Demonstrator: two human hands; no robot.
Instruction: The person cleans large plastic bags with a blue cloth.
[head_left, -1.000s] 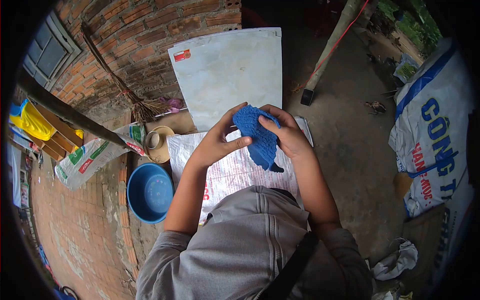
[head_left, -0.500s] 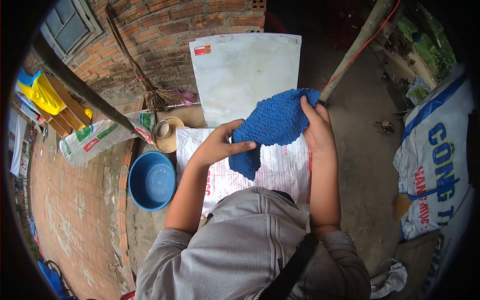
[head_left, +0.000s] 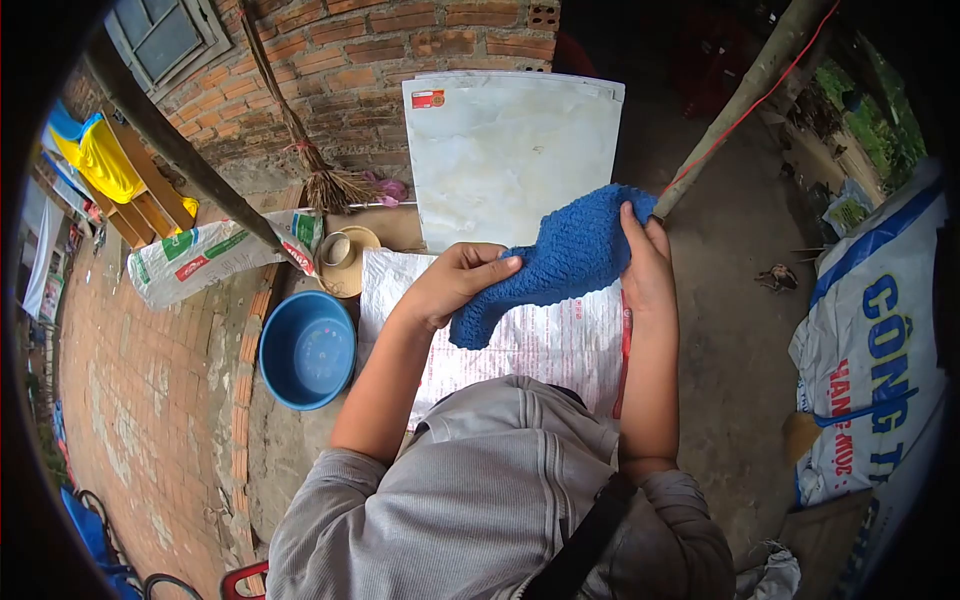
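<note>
A textured blue cloth [head_left: 575, 245] is stretched between my two hands, above a white sack with red print [head_left: 560, 350] on the ground. My left hand [head_left: 465, 283] pinches its left end between thumb and fingers, and a folded flap of cloth hangs below that hand. At the upper right end, my right hand [head_left: 648, 262] grips the cloth, its thumb on top and the other fingers partly hidden behind. The cloth is raised in the middle and slopes down to the left.
A blue basin [head_left: 308, 350] stands left of the sack, near a roll of tape [head_left: 337, 249]. A white board [head_left: 515, 160] leans on the brick wall ahead. Wooden poles [head_left: 175, 145] slant in at both sides. A large printed sack [head_left: 870, 350] lies right.
My left hand has risen slightly and the hanging flap is now narrower and more gathered. The cloth bunches up more between the hands. The whole view has shifted a little.
</note>
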